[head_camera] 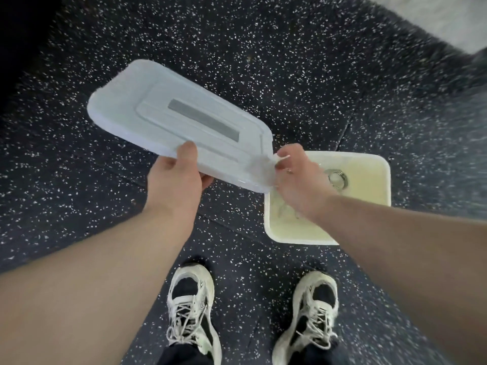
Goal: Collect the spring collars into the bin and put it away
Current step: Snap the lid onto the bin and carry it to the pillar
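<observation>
A pale translucent bin lid (163,111) with a grey strip down its middle is held above the floor, tilted. My left hand (176,180) grips its near long edge, thumb on top. My right hand (297,177) pinches the lid's near right corner. Below and to the right, the open cream bin (369,214) stands on the floor. A metal spring collar (337,179) lies inside it near the far wall. My right wrist hides part of the bin's inside, where something blurred lies.
The floor (263,61) is black rubber with white specks and visible tile seams. My two feet in white and black sneakers (191,309) stand just near of the bin. A light wall or surface (442,19) shows at the top right corner.
</observation>
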A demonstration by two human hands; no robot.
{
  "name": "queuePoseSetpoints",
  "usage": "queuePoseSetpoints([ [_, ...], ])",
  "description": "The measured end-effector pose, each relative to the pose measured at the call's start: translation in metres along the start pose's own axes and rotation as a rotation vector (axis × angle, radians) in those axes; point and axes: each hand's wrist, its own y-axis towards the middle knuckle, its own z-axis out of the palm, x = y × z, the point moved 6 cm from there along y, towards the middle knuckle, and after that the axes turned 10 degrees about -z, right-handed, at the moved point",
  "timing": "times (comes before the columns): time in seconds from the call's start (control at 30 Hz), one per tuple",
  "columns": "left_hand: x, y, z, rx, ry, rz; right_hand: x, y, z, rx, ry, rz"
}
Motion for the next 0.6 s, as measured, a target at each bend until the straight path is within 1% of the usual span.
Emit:
queuePoseSetpoints([
  [0.1, 0.008, -0.013, 0.023, 0.087, -0.04, -0.065, -0.021, 0.006, -0.015, -0.129, 0.281, 0.278],
  [0.17, 0.012, -0.02, 0.038, 0.133, -0.049, -0.112, -0.035, 0.01, -0.028, -0.232, 0.4, 0.365],
  [0.2, 0.014, -0.022, 0.045, 0.161, -0.045, -0.132, -0.042, 0.011, -0.034, -0.269, 0.418, 0.381],
  [0.27, 0.018, -0.027, 0.059, 0.233, -0.004, -0.155, -0.052, 0.009, -0.047, -0.304, 0.386, 0.367],
  [0.33, 0.023, -0.032, 0.07, 0.305, 0.065, -0.161, -0.063, 0.006, -0.065, -0.346, 0.295, 0.293],
  [0.4, 0.03, -0.033, 0.075, 0.337, 0.141, -0.165, -0.073, 0.0, -0.087, -0.423, 0.219, 0.246],
  [0.5, 0.041, -0.032, 0.073, 0.311, 0.163, -0.172, -0.091, -0.012, -0.112, -0.511, 0.158, 0.286],
  [0.6, 0.05, -0.029, 0.07, 0.198, 0.199, -0.154, -0.108, -0.02, -0.128, -0.511, 0.125, 0.273],
])
